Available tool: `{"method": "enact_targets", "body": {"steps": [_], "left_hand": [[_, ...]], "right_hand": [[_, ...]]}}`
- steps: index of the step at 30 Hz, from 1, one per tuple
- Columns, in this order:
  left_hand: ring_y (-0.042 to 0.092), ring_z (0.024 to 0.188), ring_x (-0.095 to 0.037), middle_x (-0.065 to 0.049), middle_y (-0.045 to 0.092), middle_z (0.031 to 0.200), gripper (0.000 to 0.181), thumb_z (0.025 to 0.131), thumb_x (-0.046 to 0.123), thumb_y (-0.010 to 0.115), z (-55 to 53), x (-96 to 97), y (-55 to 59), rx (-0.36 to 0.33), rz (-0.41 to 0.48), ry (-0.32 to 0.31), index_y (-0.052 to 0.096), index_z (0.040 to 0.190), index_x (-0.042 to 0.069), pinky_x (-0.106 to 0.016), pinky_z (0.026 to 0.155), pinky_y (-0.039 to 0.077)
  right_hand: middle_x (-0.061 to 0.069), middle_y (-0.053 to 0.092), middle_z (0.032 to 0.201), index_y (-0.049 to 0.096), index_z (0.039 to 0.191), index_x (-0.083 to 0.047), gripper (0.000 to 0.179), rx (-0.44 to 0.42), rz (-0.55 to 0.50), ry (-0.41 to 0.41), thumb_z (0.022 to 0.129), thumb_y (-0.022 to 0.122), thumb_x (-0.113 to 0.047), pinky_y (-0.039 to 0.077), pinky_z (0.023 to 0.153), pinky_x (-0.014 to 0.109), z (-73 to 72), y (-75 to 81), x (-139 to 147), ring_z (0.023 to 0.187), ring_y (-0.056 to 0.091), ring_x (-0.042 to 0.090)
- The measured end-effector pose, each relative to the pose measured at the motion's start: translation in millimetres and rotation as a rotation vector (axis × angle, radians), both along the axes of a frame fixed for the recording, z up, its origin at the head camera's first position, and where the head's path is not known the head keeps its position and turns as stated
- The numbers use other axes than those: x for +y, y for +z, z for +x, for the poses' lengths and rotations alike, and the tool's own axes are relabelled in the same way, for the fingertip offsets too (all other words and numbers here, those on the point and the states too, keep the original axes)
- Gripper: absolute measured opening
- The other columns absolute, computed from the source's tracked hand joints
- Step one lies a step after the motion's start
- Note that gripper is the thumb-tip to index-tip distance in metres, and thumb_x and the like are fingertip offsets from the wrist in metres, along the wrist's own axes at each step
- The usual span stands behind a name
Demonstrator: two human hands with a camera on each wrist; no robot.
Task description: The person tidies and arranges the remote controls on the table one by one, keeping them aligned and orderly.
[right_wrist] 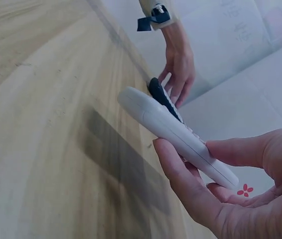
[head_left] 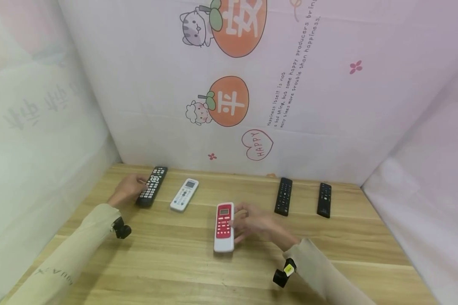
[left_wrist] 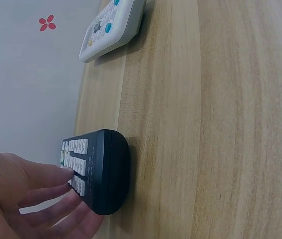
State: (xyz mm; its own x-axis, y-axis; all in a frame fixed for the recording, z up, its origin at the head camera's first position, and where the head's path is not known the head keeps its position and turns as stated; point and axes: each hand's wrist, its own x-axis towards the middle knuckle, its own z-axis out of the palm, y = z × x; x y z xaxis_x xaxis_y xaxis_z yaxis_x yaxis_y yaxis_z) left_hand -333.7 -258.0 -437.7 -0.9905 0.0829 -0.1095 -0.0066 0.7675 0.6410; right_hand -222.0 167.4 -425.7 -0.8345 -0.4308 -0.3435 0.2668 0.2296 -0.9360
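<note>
My left hand (head_left: 129, 187) grips a black remote control with white buttons (head_left: 152, 186) from its left side, at the back left of the table. In the left wrist view, the thumb presses on the button face of this black remote (left_wrist: 112, 172), and the other fingers are at its side, partly hidden. My right hand (head_left: 253, 222) holds a white remote control with a red face (head_left: 224, 244) by its right edge. The right wrist view shows that remote (right_wrist: 173, 134) pinched between thumb and fingers, raised over the table with its shadow below.
A white remote control (head_left: 184, 195) lies between the two held ones. Two black remotes, one nearer (head_left: 283, 196) and one farther right (head_left: 324, 200), lie at the back right. Printed cloth walls (head_left: 156, 106) enclose the wooden table (head_left: 168, 262) at the back and sides.
</note>
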Motion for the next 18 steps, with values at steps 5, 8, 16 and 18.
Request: {"method": "enact_targets", "body": {"steps": [5,8,16,18], "left_hand": [[0.066,0.108,-0.043,-0.035,0.065,0.127,0.047,0.097,0.012,0.061,0.0,0.2,-1.5,0.018,-0.007,-0.007,0.057,0.137,-0.013,-0.048,0.091,0.056],[0.067,0.108,-0.042,-0.035,0.066,0.127,0.047,0.097,0.011,0.061,-0.1,0.5,-1.9,0.021,-0.001,-0.006,0.057,0.136,-0.013,-0.046,0.09,0.056],[0.068,0.106,-0.042,-0.035,0.066,0.125,0.046,0.096,0.012,0.062,-0.7,-0.2,-2.6,0.035,-0.005,-0.01,0.058,0.134,-0.013,-0.045,0.086,0.056],[0.068,0.106,-0.042,-0.035,0.067,0.125,0.045,0.096,0.011,0.062,-1.1,-0.5,-2.2,0.04,-0.005,-0.016,0.058,0.134,-0.013,-0.044,0.086,0.056]], "right_hand": [[0.027,0.067,0.115,0.042,0.137,0.006,0.048,-0.008,0.01,-0.023,0.097,0.068,0.0,0.066,0.08,0.048,6.5,-1.0,-7,0.088,0.075,0.031],[0.026,0.067,0.113,0.042,0.136,0.007,0.048,-0.009,0.001,-0.026,0.097,0.068,0.0,0.066,0.079,0.047,9.8,-2.4,-11,0.086,0.075,0.03],[0.025,0.069,0.109,0.042,0.135,0.009,0.047,0.002,-0.007,0.014,0.097,0.069,0.0,0.066,0.077,0.047,19.0,-9.3,-17,0.087,0.074,0.029],[0.025,0.069,0.109,0.042,0.135,0.008,0.047,-0.006,-0.002,0.018,0.097,0.069,-0.001,0.066,0.077,0.047,20.3,-9.4,-18,0.086,0.074,0.029]]}}
